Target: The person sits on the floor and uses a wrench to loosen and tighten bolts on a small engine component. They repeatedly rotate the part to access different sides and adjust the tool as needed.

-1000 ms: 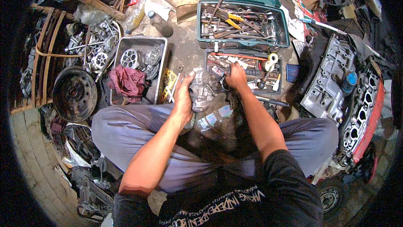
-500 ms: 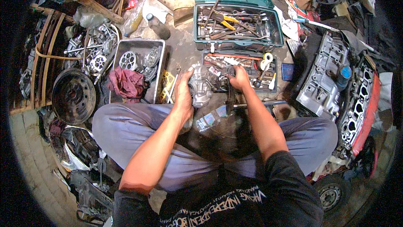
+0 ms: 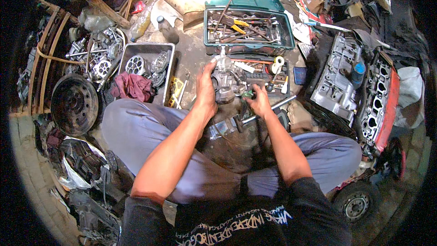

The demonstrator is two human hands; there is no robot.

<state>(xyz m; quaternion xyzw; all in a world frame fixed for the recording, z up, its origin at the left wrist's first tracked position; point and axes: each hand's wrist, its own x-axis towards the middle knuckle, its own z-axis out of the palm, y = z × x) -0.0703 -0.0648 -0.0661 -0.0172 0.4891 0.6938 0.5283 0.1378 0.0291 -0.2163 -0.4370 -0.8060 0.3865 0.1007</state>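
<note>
We sit cross-legged on the workshop floor with a grey metal carburettor-like part [image 3: 225, 82] held up in front of our knees, between our two hands. Our left hand [image 3: 205, 92] is wrapped around the part's left flank, fingers curled up over its top edge, so it is closed and gripping the casting. Our right hand [image 3: 260, 101] sits just to the right of the part and slightly nearer to us; its fingers are bunched around something small with a green tip, though what it pinches is too small to tell, and we cannot tell whether it touches the casting. The part therefore lies straight ahead and a little left of our midline, up and to the left from the right hand, with its taller dimension running roughly away from us towards the open tool tray [image 3: 260, 71] just behind it. The left hand is the nearer one, being in full contact; the right has a short gap to close leftward. Below the hands a steel bar [image 3: 268, 109] lies slanting across the floor between our shins. Beyond the tray stands a green toolbox [image 3: 248, 30] full of spanners and pliers. To our left a grey bin [image 3: 145, 48] holds a maroon rag [image 3: 132, 87] and round metal pieces, and to our right an engine head [image 3: 339, 75] rests well apart from the work.
</note>
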